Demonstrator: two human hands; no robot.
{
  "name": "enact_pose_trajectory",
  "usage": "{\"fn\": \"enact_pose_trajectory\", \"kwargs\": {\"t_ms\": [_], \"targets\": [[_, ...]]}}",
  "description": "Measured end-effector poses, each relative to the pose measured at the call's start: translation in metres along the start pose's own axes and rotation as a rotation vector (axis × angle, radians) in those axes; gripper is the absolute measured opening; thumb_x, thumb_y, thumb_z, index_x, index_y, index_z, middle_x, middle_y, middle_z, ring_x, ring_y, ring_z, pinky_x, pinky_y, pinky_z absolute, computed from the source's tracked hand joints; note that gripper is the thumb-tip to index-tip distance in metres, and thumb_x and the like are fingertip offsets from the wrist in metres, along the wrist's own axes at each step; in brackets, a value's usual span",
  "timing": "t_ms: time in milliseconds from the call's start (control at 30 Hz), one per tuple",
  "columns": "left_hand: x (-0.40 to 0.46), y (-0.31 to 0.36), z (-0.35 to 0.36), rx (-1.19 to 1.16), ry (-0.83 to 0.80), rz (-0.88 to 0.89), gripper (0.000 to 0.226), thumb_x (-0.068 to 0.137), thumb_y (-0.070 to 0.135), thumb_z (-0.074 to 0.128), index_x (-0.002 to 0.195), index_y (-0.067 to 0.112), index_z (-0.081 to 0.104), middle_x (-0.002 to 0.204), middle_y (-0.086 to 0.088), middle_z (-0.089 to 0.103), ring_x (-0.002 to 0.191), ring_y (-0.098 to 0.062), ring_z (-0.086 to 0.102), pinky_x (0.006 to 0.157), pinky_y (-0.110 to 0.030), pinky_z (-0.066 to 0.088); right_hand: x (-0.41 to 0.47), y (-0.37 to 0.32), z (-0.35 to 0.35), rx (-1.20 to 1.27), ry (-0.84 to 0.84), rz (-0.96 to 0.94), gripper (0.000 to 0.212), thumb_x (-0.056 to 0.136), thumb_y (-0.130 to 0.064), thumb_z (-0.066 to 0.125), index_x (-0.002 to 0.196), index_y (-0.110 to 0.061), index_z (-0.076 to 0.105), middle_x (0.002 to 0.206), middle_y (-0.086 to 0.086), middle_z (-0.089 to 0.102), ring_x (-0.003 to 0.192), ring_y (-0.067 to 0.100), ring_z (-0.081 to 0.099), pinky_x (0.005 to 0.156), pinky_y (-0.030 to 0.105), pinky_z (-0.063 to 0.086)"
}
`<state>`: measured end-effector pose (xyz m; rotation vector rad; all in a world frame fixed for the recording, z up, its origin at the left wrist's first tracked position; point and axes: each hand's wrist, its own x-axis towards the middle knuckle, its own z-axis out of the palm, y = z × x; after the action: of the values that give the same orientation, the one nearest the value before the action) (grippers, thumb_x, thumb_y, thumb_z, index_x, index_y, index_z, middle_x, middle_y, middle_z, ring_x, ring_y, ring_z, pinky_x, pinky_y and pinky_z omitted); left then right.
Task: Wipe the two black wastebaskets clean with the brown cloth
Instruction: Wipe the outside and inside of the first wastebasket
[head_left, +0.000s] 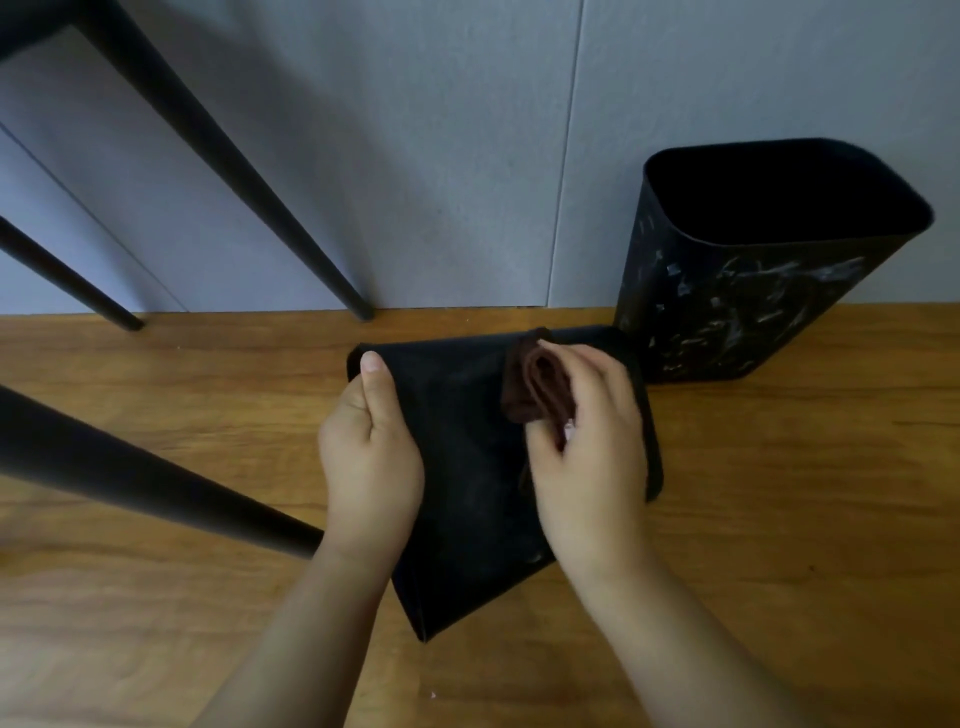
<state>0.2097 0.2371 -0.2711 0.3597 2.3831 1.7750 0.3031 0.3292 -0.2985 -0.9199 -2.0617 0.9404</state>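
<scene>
- Black wastebasket (467, 467) lies on its side on the wooden floor (779, 519); left hand (371, 457) grips its edge.
- Right hand (587, 441) clamps the brown cloth (535, 387) against it.
- Second wastebasket (753, 301), smeared white, stands just beside.

Wooden floor (156, 415): smeared upright wastebasket (753, 312), black furniture legs (358, 306).

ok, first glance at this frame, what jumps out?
The two hands at centre: the left hand grips the near wastebasket by its side, while the right hand presses the bunched brown cloth against it. At right, the second wastebasket stands upright by the wall, its side covered in white smears.
</scene>
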Motion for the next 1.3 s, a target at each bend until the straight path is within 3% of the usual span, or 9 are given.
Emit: {"fn": "enact_pose_trajectory", "kwargs": {"t_ms": [67, 200, 267, 433, 700, 800, 933, 1133, 1300], "targets": [[0.001, 0.000, 0.000, -0.009, -0.032, 0.045, 0.058, 0.102, 0.042, 0.029, 0.070, -0.004, 0.046, 0.062, -0.016, 0.048, 0.057, -0.030, 0.047, 0.055, -0.038, 0.041, -0.002, -0.026, 0.006, -0.031, -0.095, -0.114, 0.058, 0.077, -0.024, 0.055, 0.135, -0.026, 0.052, 0.140, -0.009, 0.044, 0.131, 0.011, 0.041, 0.104, 0.036, 0.045], [0.000, -0.004, -0.005, -0.049, -0.093, 0.054, 0.057, 0.102, 0.043, 0.029, 0.073, 0.001, 0.055, 0.069, -0.021, 0.060, 0.067, -0.035, 0.059, 0.063, -0.044, 0.048, -0.013, -0.033, 0.008, -0.007, -0.282, -0.300, 0.057, 0.079, -0.027, 0.058, 0.135, -0.027, 0.053, 0.140, -0.010, 0.044, 0.131, 0.009, 0.039, 0.105, 0.034, 0.044], [-0.003, -0.005, -0.006, -0.047, -0.068, -0.040, 0.058, 0.100, 0.048, 0.029, 0.066, 0.006, 0.050, 0.062, -0.013, 0.054, 0.059, -0.029, 0.053, 0.059, -0.039, 0.045, -0.008, -0.018, 0.000, -0.051, -0.276, -0.276, 0.058, 0.077, -0.025, 0.057, 0.135, -0.027, 0.053, 0.139, -0.010, 0.044, 0.130, 0.009, 0.039, 0.104, 0.036, 0.045], [-0.005, -0.001, 0.000, -0.055, -0.038, -0.126, 0.052, 0.100, 0.049, 0.031, 0.062, 0.016, 0.045, 0.055, -0.001, 0.043, 0.054, -0.019, 0.044, 0.053, -0.031, 0.040, 0.019, -0.005, -0.007, -0.106, -0.068, 0.038, 0.049, 0.085, -0.023, 0.059, 0.134, -0.022, 0.052, 0.134, -0.007, 0.048, 0.123, 0.012, 0.047, 0.101, 0.037, 0.047], [0.000, -0.006, -0.006, -0.086, -0.063, -0.082, 0.062, 0.100, 0.047, 0.034, 0.073, -0.006, 0.051, 0.068, -0.015, 0.051, 0.062, -0.030, 0.048, 0.063, -0.043, 0.044, -0.026, -0.020, -0.007, 0.013, -0.371, -0.274, 0.055, 0.075, -0.025, 0.051, 0.130, -0.033, 0.055, 0.137, -0.018, 0.042, 0.131, 0.006, 0.038, 0.104, 0.038, 0.043], [0.001, -0.006, -0.005, -0.065, -0.037, -0.121, 0.051, 0.100, 0.046, 0.034, 0.071, 0.008, 0.051, 0.065, -0.010, 0.047, 0.060, -0.025, 0.047, 0.062, -0.039, 0.043, -0.034, 0.003, -0.012, -0.022, -0.290, -0.270, 0.056, 0.073, -0.024, 0.049, 0.128, -0.030, 0.057, 0.135, -0.014, 0.047, 0.130, 0.008, 0.041, 0.104, 0.041, 0.043], [-0.001, -0.002, 0.000, -0.045, -0.023, -0.141, 0.048, 0.101, 0.046, 0.032, 0.068, 0.014, 0.046, 0.062, -0.006, 0.044, 0.058, -0.022, 0.043, 0.058, -0.034, 0.040, -0.020, 0.000, -0.003, -0.045, -0.052, -0.041, 0.054, 0.075, -0.017, 0.057, 0.129, -0.024, 0.057, 0.133, -0.009, 0.049, 0.127, 0.010, 0.044, 0.101, 0.040, 0.047], [0.006, -0.006, -0.001, -0.045, 0.004, -0.115, 0.048, 0.100, 0.045, 0.034, 0.069, 0.011, 0.049, 0.066, -0.010, 0.046, 0.061, -0.025, 0.042, 0.061, -0.039, 0.039, -0.045, -0.014, 0.001, 0.052, -0.298, -0.253, 0.055, 0.076, -0.025, 0.054, 0.130, -0.031, 0.054, 0.137, -0.016, 0.045, 0.130, 0.006, 0.041, 0.106, 0.034, 0.043], [0.006, -0.007, -0.002, -0.003, 0.007, -0.134, 0.049, 0.100, 0.047, 0.032, 0.073, 0.011, 0.051, 0.069, -0.009, 0.049, 0.063, -0.025, 0.046, 0.062, -0.037, 0.042, -0.049, 0.024, -0.014, -0.020, -0.191, -0.191, 0.053, 0.074, -0.020, 0.053, 0.127, -0.026, 0.058, 0.133, -0.012, 0.049, 0.128, 0.009, 0.044, 0.104, 0.040, 0.044]]}}
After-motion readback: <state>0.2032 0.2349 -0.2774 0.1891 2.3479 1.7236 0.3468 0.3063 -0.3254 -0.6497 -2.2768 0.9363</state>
